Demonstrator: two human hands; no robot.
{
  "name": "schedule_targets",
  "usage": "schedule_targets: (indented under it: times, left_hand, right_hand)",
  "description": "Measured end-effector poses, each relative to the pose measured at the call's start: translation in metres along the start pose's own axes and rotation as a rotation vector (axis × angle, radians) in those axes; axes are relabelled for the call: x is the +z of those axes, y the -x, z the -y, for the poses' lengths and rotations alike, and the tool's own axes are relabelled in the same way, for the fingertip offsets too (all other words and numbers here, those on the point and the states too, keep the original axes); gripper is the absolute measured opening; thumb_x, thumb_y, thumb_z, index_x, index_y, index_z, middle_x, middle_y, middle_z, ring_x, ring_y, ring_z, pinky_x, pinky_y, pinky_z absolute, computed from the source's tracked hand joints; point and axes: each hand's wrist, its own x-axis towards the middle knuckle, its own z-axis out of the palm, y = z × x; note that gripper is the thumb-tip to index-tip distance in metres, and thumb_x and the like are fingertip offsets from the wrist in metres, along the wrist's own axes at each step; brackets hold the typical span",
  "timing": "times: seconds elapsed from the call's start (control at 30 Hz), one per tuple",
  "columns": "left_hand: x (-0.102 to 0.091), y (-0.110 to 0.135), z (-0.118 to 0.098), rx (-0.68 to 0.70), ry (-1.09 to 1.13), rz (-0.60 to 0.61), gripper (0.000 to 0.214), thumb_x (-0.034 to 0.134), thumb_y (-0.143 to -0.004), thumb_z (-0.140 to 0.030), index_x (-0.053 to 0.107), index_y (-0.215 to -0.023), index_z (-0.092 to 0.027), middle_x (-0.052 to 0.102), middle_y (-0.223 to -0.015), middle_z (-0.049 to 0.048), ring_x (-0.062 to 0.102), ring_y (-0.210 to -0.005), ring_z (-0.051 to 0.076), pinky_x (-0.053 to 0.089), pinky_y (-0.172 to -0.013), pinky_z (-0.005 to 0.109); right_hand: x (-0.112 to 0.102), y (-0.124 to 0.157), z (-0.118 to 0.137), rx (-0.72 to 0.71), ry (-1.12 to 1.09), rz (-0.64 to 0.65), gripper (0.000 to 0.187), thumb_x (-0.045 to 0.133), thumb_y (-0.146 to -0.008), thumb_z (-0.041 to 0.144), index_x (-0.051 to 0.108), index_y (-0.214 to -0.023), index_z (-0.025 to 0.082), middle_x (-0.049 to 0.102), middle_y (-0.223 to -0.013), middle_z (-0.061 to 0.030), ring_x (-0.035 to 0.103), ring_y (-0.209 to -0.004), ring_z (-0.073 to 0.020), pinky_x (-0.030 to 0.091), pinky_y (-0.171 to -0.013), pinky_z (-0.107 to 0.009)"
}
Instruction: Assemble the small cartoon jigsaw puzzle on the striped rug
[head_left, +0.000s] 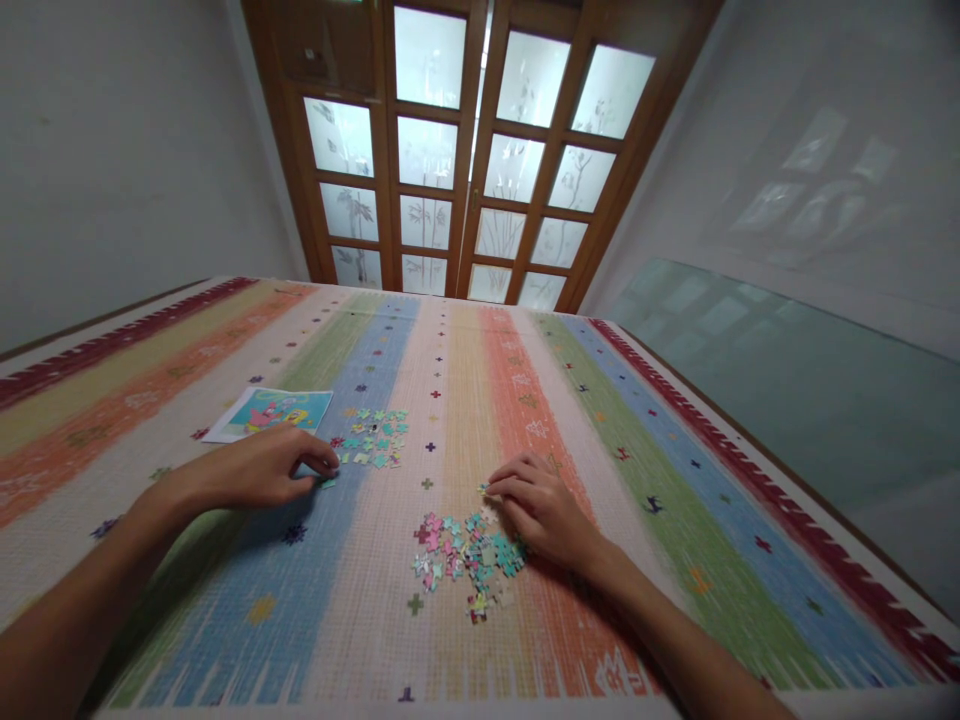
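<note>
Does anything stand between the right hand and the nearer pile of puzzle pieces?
Nothing visible does: the right hand is at the right edge of the nearer pile of puzzle pieces, its fingers close by them.

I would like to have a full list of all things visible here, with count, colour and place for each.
picture card: one, mostly blue and pink, beyond left hand
spread puzzle pieces: many, mostly teal, right of card
single piece: one, teal, at left fingertips
heaped puzzle pieces: too many to count, teal, pink, yellow, beside right hand
tablecloth: one, striped in many colours, under card and pieces
door panels: at least two, brown with pale panes, at back
walls: two, greyish white, pale green low on right, both sides
left hand: one, bare, near card
right hand: one, bare, at heap
</note>
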Motion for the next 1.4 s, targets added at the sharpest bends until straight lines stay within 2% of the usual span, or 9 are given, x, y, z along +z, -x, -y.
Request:
schedule_targets:
  times: [0.3, 0.47, 0.63, 0.77, 0.87, 0.97, 1.13, 1.3, 1.4]
  left_hand:
    - [0.005, -0.004, -0.001, 0.054, 0.026, -0.083, 0.032, 0.057, -0.075, -0.018, 0.079, -0.098, -0.023, 0.081, -0.096, 0.0063, 0.075, -0.086, 0.027, 0.056, -0.080, 0.038]
    - [0.007, -0.005, 0.000, 0.043, 0.006, -0.104, 0.029, 0.056, -0.078, -0.017, 0.077, -0.098, -0.021, 0.081, -0.094, 0.0067, 0.073, -0.079, 0.024, 0.054, -0.076, 0.035]
    - [0.011, -0.008, 0.000, 0.064, -0.053, -0.135, 0.026, 0.055, -0.083, -0.018, 0.076, -0.097, -0.020, 0.080, -0.089, 0.0054, 0.070, -0.072, 0.020, 0.050, -0.069, 0.030]
    - [0.027, -0.016, -0.021, 0.213, -0.042, -0.257, 0.023, 0.052, -0.091, -0.021, 0.074, -0.097, -0.020, 0.076, -0.083, 0.0035, 0.065, -0.066, 0.017, 0.047, -0.067, 0.028]
    - [0.048, -0.022, -0.050, 0.457, -0.008, -0.303, 0.023, 0.050, -0.096, -0.019, 0.072, -0.102, -0.020, 0.075, -0.091, 0.0058, 0.067, -0.085, 0.020, 0.050, -0.081, 0.033]
    - [0.070, -0.026, -0.074, 0.589, 0.006, -0.315, 0.027, 0.047, -0.100, -0.016, 0.068, -0.116, -0.021, 0.075, -0.109, 0.0068, 0.065, -0.100, 0.021, 0.048, -0.096, 0.039]
    - [0.095, -0.030, -0.084, 0.620, 0.004, -0.364, 0.026, 0.051, -0.101, -0.018, 0.064, -0.124, -0.021, 0.072, -0.120, 0.0069, 0.060, -0.107, 0.022, 0.046, -0.098, 0.040]
    - [0.102, -0.033, -0.082, 0.588, -0.041, -0.377, 0.028, 0.050, -0.103, -0.019, 0.064, -0.127, -0.021, 0.070, -0.119, 0.0084, 0.059, -0.109, 0.024, 0.046, -0.098, 0.041]
    - [0.103, -0.034, -0.083, 0.582, -0.059, -0.388, 0.031, 0.049, -0.104, -0.020, 0.062, -0.132, -0.022, 0.068, -0.122, 0.0089, 0.058, -0.111, 0.025, 0.045, -0.099, 0.042]
  right_hand:
    - [-0.006, 0.000, -0.007, 0.060, -0.025, -0.006, 0.025, 0.053, -0.093, 0.010, 0.075, -0.094, 0.022, 0.075, -0.096, -0.0073, 0.063, -0.094, -0.0229, 0.048, -0.087, -0.044]
    - [-0.010, -0.002, -0.006, 0.130, -0.065, 0.076, 0.024, 0.058, -0.088, 0.007, 0.077, -0.090, 0.022, 0.074, -0.098, -0.0067, 0.064, -0.095, -0.0222, 0.049, -0.089, -0.043]
    - [-0.015, -0.004, 0.001, 0.088, -0.109, 0.201, 0.025, 0.062, -0.088, 0.007, 0.080, -0.091, 0.025, 0.070, -0.107, -0.0068, 0.061, -0.100, -0.0224, 0.052, -0.090, -0.042]
    - [-0.014, -0.004, 0.010, 0.010, -0.122, 0.282, 0.036, 0.062, -0.086, 0.004, 0.081, -0.106, 0.028, 0.066, -0.116, -0.0070, 0.058, -0.105, -0.0228, 0.052, -0.093, -0.042]
    - [-0.012, -0.003, 0.010, -0.013, -0.088, 0.292, 0.037, 0.061, -0.087, 0.004, 0.081, -0.108, 0.028, 0.066, -0.116, -0.0076, 0.057, -0.106, -0.0235, 0.051, -0.095, -0.043]
    - [-0.008, -0.002, 0.005, 0.029, -0.031, 0.229, 0.035, 0.056, -0.090, 0.005, 0.080, -0.108, 0.025, 0.065, -0.115, -0.0093, 0.057, -0.104, -0.0239, 0.050, -0.094, -0.044]
    - [-0.007, 0.000, 0.000, 0.067, 0.010, 0.152, 0.035, 0.051, -0.093, 0.005, 0.077, -0.110, 0.022, 0.064, -0.113, -0.0108, 0.057, -0.103, -0.0243, 0.050, -0.093, -0.044]
    - [-0.015, -0.002, 0.009, 0.007, -0.084, 0.270, 0.033, 0.057, -0.088, 0.003, 0.079, -0.094, 0.026, 0.066, -0.117, -0.0066, 0.057, -0.110, -0.0245, 0.050, -0.098, -0.044]
    - [-0.017, -0.003, 0.011, 0.010, -0.077, 0.287, 0.031, 0.056, -0.090, 0.005, 0.079, -0.095, 0.025, 0.067, -0.116, -0.0074, 0.056, -0.113, -0.0251, 0.049, -0.100, -0.045]
